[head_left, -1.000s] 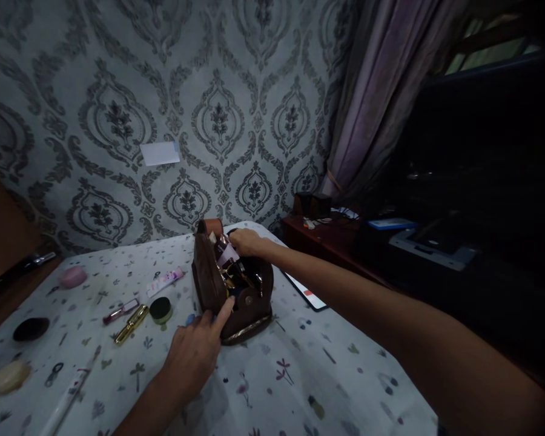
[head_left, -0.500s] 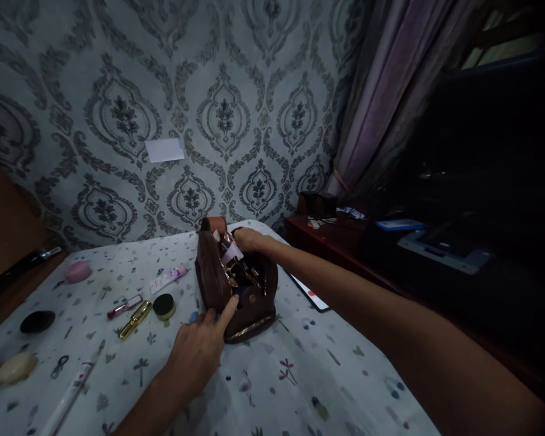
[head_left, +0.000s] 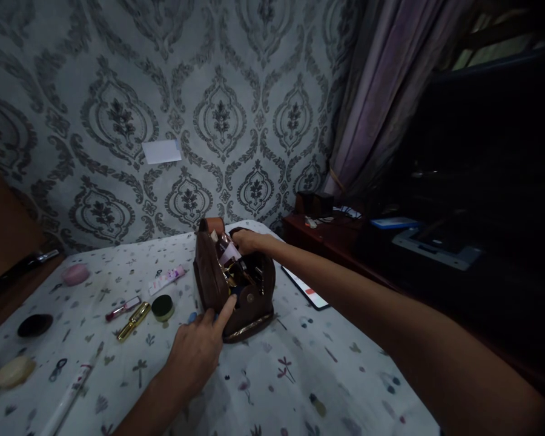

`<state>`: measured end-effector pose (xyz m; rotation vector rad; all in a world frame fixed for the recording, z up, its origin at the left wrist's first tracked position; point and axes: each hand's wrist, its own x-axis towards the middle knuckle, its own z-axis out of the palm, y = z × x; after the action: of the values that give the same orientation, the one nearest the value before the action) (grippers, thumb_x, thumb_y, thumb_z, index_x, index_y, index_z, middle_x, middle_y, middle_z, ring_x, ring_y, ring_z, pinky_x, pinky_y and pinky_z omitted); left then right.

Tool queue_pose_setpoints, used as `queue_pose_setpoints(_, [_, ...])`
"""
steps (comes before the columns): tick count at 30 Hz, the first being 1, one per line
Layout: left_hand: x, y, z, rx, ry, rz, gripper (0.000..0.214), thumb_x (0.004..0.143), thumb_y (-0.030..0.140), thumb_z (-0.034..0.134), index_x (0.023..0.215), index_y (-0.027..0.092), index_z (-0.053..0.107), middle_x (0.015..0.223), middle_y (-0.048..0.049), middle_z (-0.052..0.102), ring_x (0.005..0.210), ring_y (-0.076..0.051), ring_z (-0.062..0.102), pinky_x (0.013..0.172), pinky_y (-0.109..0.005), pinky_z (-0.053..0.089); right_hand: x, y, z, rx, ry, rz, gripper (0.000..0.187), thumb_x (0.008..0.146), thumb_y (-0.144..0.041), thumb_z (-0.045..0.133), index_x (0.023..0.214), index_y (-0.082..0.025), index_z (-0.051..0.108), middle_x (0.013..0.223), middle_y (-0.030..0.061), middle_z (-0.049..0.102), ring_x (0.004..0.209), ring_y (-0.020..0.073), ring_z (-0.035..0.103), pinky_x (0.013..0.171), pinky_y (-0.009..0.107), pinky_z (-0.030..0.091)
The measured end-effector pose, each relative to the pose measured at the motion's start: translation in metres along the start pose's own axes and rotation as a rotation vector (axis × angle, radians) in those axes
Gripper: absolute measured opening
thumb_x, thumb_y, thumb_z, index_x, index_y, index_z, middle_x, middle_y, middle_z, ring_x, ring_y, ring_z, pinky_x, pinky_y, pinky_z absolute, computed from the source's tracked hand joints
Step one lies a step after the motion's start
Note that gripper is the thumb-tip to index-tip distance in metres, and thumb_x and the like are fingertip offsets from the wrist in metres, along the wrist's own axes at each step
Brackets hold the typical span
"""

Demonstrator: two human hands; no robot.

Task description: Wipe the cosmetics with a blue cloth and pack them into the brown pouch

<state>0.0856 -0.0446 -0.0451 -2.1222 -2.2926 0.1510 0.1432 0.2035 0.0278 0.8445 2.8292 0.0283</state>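
A brown makeup bag (head_left: 208,266) stands unzipped on the patterned cloth, packed with cosmetics that I cannot all make out; one is a pinkish packet (head_left: 227,249). My left hand (head_left: 197,345) is at its near left corner, thumb over the rim and fingers curled against the outside. At the far right rim, my right hand (head_left: 247,241) is closed on the bag's edge, its fingertips partly hidden. Left of the bag lie a pink-and-white tube (head_left: 167,280), a dark-lidded round jar (head_left: 162,307), a gold tube (head_left: 134,321) and a lip gloss (head_left: 122,309). Something blue (head_left: 192,317) shows beside my left fingers.
A pink round item (head_left: 75,274), a dark oval item (head_left: 35,325), a pale oval item (head_left: 13,371) and a white pen-like stick (head_left: 70,393) lie further left. Right of the bag is a tablet-like device (head_left: 306,290). A dark red cabinet (head_left: 295,227) stands beyond it.
The view has shifted slightly, so everything appears a little further left. Both hands keep the same places on the bag.
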Motion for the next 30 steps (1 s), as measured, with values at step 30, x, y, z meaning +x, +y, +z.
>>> queue_pose_setpoints(30, [0.003,-0.006,-0.009,0.145,0.117,0.018,0.071,0.092,0.013,0.045,0.154,0.037,0.019,0.11,-0.0051,0.068,0.091,-0.021,0.069,0.065,-0.025,0.05,-0.171,-0.056,0.097,0.286,0.778,-0.28,0.018,0.097,-0.018,0.048,0.108,-0.015,0.062,0.097,0.0098,0.069,0.089,0.0211,0.061,0.08,0.036,0.052])
